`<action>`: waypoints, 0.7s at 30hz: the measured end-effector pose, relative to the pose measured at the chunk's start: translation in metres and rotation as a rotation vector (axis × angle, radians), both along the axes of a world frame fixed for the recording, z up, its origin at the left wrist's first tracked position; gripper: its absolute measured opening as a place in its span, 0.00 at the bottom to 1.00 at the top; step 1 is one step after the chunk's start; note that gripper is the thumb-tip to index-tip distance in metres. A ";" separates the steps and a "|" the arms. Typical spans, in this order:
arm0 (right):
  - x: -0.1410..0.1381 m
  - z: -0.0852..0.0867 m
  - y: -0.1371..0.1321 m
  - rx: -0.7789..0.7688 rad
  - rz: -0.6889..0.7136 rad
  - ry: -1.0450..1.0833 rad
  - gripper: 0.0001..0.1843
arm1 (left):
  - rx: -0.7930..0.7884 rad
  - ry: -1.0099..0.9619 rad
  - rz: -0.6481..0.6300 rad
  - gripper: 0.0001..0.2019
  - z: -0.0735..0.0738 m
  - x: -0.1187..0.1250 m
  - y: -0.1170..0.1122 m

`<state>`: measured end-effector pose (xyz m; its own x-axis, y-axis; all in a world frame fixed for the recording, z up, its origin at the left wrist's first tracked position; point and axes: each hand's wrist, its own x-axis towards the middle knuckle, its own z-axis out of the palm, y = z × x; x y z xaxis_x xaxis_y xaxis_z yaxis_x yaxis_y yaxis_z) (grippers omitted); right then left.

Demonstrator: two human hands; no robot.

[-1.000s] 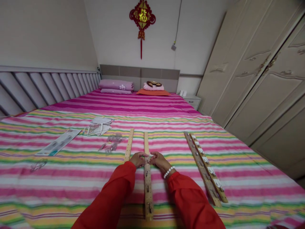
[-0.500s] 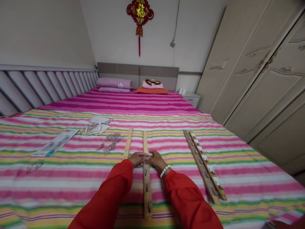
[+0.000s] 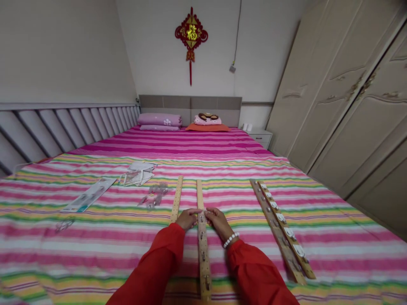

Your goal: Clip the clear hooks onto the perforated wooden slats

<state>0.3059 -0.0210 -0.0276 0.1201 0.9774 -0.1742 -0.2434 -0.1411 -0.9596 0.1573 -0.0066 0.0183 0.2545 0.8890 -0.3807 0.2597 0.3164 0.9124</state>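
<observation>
A long pale wooden strip [image 3: 203,250] with rows of small holes lies lengthwise in front of me. Several small metal fittings, hook-like, sit in a line on its nearer half. On its left edge my left hand [image 3: 188,218] is closed, thumb and forefinger at the strip beside the farthest fitting [image 3: 202,218]. Opposite, my right hand [image 3: 219,221], with a white bead bracelet [image 3: 231,239] at the wrist, pinches the strip's right edge by that same fitting. The fingertips partly cover it. To the left lies a second wooden strip [image 3: 177,197] without fittings, its near end behind my left hand.
Two more strips lie at the right, one with metal pieces [image 3: 270,220], one with white fittings [image 3: 280,217]. Small clear packets [image 3: 154,197], flat packages [image 3: 140,173], a long package [image 3: 90,195] and thin metal loops [image 3: 65,223] lie left on the striped sheet [image 3: 104,250].
My hands have drawn slightly apart from over the farthest fitting to the strip's two edges, leaving the fitting more visible. The whole view has shifted a little.
</observation>
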 end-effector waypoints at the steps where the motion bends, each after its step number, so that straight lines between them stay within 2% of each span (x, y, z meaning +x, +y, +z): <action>1: 0.000 0.000 -0.001 0.014 -0.008 -0.005 0.19 | 0.013 -0.016 -0.001 0.21 0.002 -0.003 -0.002; 3: 0.001 0.002 -0.004 0.038 -0.014 -0.013 0.20 | 0.050 -0.034 0.008 0.20 0.005 -0.013 -0.003; 5: 0.002 0.003 -0.006 0.052 -0.009 -0.014 0.20 | 0.140 -0.029 0.078 0.17 0.008 -0.031 0.000; 7: 0.004 0.004 -0.007 0.057 -0.004 -0.011 0.20 | 0.291 0.014 0.226 0.12 0.013 -0.054 0.006; 10: 0.004 0.004 -0.007 0.062 -0.010 -0.001 0.20 | 0.492 0.193 0.475 0.10 0.019 -0.092 0.017; 13: 0.003 0.004 -0.007 0.067 -0.020 0.015 0.20 | 0.533 0.413 0.626 0.14 0.019 -0.118 0.027; 15: 0.003 0.003 -0.007 0.069 -0.024 0.023 0.19 | 0.545 0.558 0.639 0.15 0.016 -0.127 0.031; 18: 0.003 0.003 -0.007 0.068 -0.027 0.031 0.19 | 0.612 0.737 0.581 0.15 0.010 -0.128 0.034; 21: 0.004 0.002 -0.007 0.063 -0.032 0.032 0.20 | 0.669 0.811 0.559 0.13 0.004 -0.127 0.034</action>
<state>0.3096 -0.0278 -0.0256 0.1469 0.9823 -0.1165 -0.2774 -0.0722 -0.9580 0.0301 0.0273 0.0221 -0.3327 0.8834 0.3301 0.8146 0.0928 0.5726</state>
